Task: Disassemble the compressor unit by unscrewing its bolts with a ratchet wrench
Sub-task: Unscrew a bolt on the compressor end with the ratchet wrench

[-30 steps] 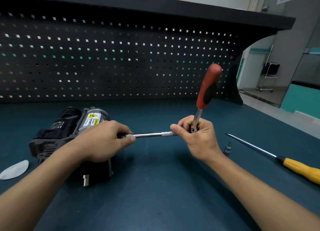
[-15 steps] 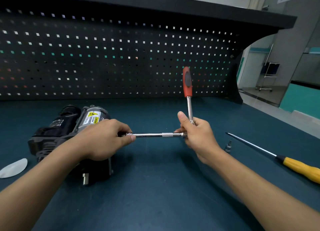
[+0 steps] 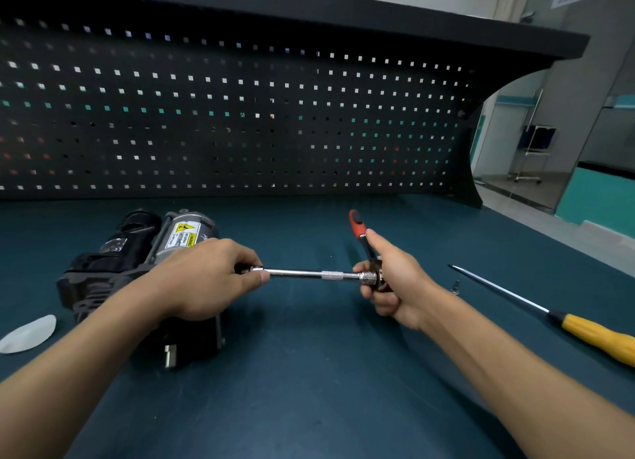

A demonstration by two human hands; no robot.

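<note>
Our right grip [image 3: 398, 281] wrapped the ratchet wrench [image 3: 357, 225] and our left grip [image 3: 206, 279] pinched its extension bar [image 3: 302, 273] beside the compressor unit [image 3: 137, 252] on the surface [image 3: 309, 383]; we feared a tilted bar would slip free.

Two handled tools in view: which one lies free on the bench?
The yellow-handled screwdriver with the long steel shaft, far right; the red-handled ratchet wrench is gripped by the right hand.

free: bench [image 3: 309, 390] front, centre | blocked: compressor [image 3: 137, 252] left, screwdriver [image 3: 584, 331] right
</note>
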